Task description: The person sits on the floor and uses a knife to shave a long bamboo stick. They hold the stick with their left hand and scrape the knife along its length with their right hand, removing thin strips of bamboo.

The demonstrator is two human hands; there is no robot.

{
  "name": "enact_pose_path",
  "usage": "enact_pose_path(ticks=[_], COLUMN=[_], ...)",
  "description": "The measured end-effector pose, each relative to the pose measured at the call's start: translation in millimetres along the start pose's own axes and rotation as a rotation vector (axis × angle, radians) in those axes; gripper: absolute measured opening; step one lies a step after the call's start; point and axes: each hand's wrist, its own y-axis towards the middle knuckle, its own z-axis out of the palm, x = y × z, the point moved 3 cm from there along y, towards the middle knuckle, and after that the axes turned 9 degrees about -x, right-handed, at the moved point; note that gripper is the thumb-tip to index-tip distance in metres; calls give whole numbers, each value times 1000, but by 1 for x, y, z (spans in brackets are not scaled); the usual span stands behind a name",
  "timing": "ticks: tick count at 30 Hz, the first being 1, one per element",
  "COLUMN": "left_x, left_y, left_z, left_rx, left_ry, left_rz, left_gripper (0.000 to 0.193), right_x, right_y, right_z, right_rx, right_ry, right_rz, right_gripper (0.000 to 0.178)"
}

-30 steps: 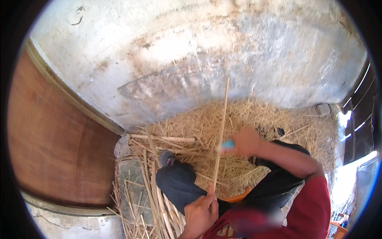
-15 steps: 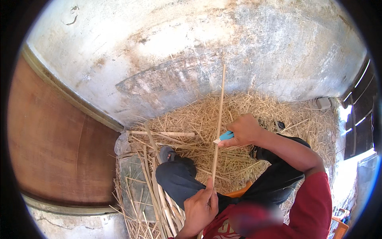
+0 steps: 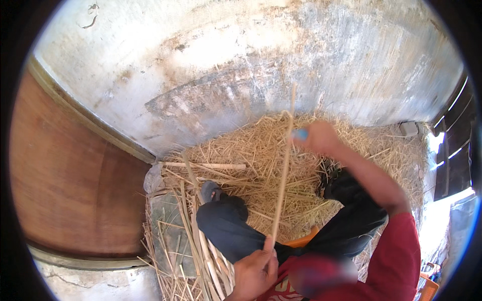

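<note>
A long, thin bamboo strip [image 3: 281, 195] slants up and away from my lap toward the wall. My left hand [image 3: 255, 273] is closed around its near end, thumb lying along the strip. In my right hand [image 3: 322, 139], blurred by motion, is a knife with a blue handle [image 3: 300, 134]; its blade is too smeared to make out. The knife meets the strip along its far part. Just beyond it, a thin pale shaving [image 3: 287, 113] curls off the strip.
Loose shavings [image 3: 241, 138] cover the floor up to the stained wall [image 3: 211, 55]. Several split bamboo strips [image 3: 198, 251] lie left of my legs, partly over a grey slab [image 3: 173, 226]. A brown wooden panel [image 3: 80, 175] stands at the left, a small grey block [image 3: 408, 129] far right.
My right hand and the knife have slid away from me along the strip, and a shaving has curled up near its far end. The strip leans slightly more right; my left hand keeps its hold.
</note>
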Motion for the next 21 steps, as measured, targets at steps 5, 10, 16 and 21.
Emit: enact_pose_path(ticks=[5,10,16,21], left_x=[4,12,37,47], left_y=[-11,-34,-66,-22], left_z=[7,4,8,18], left_rx=[45,212,231,66], left_ry=[-10,-67,-320,-623], left_rz=[126,28,-280,-682], left_gripper=[16,15,27,40], right_x=[-73,-136,-203,-17], right_y=[34,41,12,-44], right_z=[-21,-36,-52,-52], right_rx=[-162,-192,-274,6], right_ry=[-116,-130,-38,76], right_rz=[77,362,585,41], right_gripper=[83,83,84,79])
